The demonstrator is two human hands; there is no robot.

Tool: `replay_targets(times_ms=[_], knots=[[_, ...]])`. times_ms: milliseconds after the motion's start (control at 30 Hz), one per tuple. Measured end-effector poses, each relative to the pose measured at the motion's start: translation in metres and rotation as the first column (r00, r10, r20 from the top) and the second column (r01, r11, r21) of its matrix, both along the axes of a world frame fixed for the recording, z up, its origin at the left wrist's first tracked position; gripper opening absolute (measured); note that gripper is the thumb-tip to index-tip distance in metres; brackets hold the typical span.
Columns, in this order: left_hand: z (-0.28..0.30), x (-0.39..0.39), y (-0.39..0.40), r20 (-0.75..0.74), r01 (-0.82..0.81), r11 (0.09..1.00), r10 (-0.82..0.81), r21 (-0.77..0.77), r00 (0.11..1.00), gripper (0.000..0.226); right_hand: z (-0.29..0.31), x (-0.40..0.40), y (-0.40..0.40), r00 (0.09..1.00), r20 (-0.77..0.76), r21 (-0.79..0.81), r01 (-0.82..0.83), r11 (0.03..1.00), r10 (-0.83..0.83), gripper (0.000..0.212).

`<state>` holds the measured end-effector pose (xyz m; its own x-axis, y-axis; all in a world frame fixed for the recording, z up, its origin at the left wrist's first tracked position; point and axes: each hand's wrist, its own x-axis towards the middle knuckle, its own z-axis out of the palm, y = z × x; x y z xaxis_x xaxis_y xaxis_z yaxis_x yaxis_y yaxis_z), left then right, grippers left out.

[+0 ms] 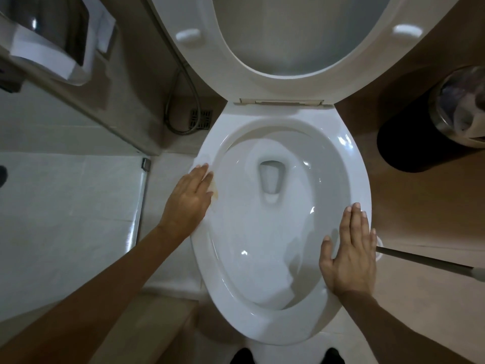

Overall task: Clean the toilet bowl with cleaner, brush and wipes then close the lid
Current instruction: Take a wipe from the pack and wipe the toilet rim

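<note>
The wipe (pixel 213 185) lies on the bowl's (pixel 278 206) left rim (pixel 349 153), pressed flat under the left hand (pixel 189 199). It looks thin, limp and light (likely damp), so palm pressure should steer it better than a pinch. The right hand (pixel 350 254) lies flat on the right rim, holding nothing. The lid (pixel 283 35) stands raised; a brush handle (pixel 425 261) pokes in at right.

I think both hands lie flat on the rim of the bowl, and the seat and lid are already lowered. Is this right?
Not quite. In the head view the left hand and right hand do lie flat on the rim of the bowl, but the seat and lid are raised, not lowered. The rest of your statement holds.
</note>
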<state>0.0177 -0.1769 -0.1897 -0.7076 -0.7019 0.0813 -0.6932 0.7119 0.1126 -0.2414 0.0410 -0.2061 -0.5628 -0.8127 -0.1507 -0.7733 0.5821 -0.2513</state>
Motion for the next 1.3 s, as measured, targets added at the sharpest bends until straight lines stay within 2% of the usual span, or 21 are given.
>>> replay_targets(times_ms=[100, 200, 333, 400, 500, 567, 667, 733, 800, 867, 933, 1000, 1067, 1167, 1300], knots=[[-0.006, 0.003, 0.004, 0.104, -0.064, 0.998, 0.062, 0.018, 0.993, 0.043, 0.000, 0.000, 0.000, 1.000, 0.001, 0.004, -0.002, 1.000, 0.002, 0.074], [-0.016, -0.001, 0.011, 0.160, -0.066, 0.997, 0.057, 0.050, 0.985, 0.044, -0.001, 0.000, 0.000, 1.000, 0.000, -0.003, -0.001, 1.000, 0.001, 0.074], [-0.016, -0.022, 0.021, 0.166, -0.225, 0.970, 0.207, 0.098, 0.964, 0.052, 0.000, 0.000, 0.000, 1.000, -0.001, -0.003, -0.003, 1.000, 0.003, 0.074], [-0.014, -0.027, 0.021, 0.169, -0.250, 0.961, 0.229, 0.118, 0.959, 0.057, 0.000, 0.000, 0.000, 1.000, 0.001, -0.001, -0.005, 1.000, 0.005, 0.074], [-0.011, -0.016, 0.017, 0.158, -0.138, 0.982, 0.116, 0.132, 0.981, 0.061, 0.000, 0.000, 0.000, 1.000, 0.000, 0.003, -0.007, 1.000, 0.007, 0.075], [-0.004, 0.001, 0.014, 0.195, 0.049, 0.986, -0.080, 0.160, 0.977, 0.058, 0.000, 0.000, 0.000, 1.000, 0.000, 0.000, -0.003, 1.000, 0.003, 0.075], [0.014, 0.026, -0.006, 0.279, 0.335, 0.912, -0.394, 0.235, 0.876, 0.051, 0.000, 0.000, 0.000, 1.000, 0.002, -0.005, -0.002, 1.000, 0.002, 0.074], [0.025, 0.031, -0.028, 0.264, 0.442, 0.837, -0.528, 0.323, 0.807, 0.048, 0.000, 0.000, 0.000, 1.000, 0.001, -0.005, -0.001, 1.000, 0.001, 0.074], [0.034, 0.025, -0.049, 0.301, 0.517, 0.788, -0.609, 0.335, 0.734, 0.047, 0.000, 0.000, 0.000, 1.000, 0.005, -0.008, -0.001, 1.000, 0.001, 0.074], [0.041, 0.005, -0.070, 0.368, 0.539, 0.771, -0.636, 0.340, 0.678, 0.063, 0.001, 0.000, 0.000, 1.000, 0.007, -0.014, -0.004, 1.000, 0.004, 0.074], [0.046, -0.017, -0.088, 0.420, 0.498, 0.784, -0.620, 0.371, 0.663, 0.084, 0.001, -0.001, 0.000, 1.000, 0.008, -0.014, -0.005, 1.000, 0.005, 0.074], [0.044, -0.036, -0.102, 0.453, 0.461, 0.805, -0.592, 0.374, 0.667, 0.092, 0.001, 0.000, 0.000, 1.000, 0.007, -0.012, -0.003, 1.000, 0.003, 0.074], [0.037, -0.049, -0.109, 0.493, 0.465, 0.822, -0.570, 0.330, 0.657, 0.083, 0.001, -0.001, 0.000, 1.000, 0.005, -0.013, 0.002, 1.000, -0.002, 0.074], [0.033, -0.059, -0.102, 0.605, 0.408, 0.853, -0.519, 0.325, 0.604, 0.053, 0.001, 0.000, 0.000, 1.000, 0.006, -0.012, 0.000, 1.000, 0.000, 0.075], [0.035, -0.048, -0.093, 0.534, 0.381, 0.858, -0.513, 0.344, 0.672, 0.041, 0.001, -0.001, 0.000, 1.000, 0.008, -0.015, 0.000, 1.000, 0.000, 0.076]])
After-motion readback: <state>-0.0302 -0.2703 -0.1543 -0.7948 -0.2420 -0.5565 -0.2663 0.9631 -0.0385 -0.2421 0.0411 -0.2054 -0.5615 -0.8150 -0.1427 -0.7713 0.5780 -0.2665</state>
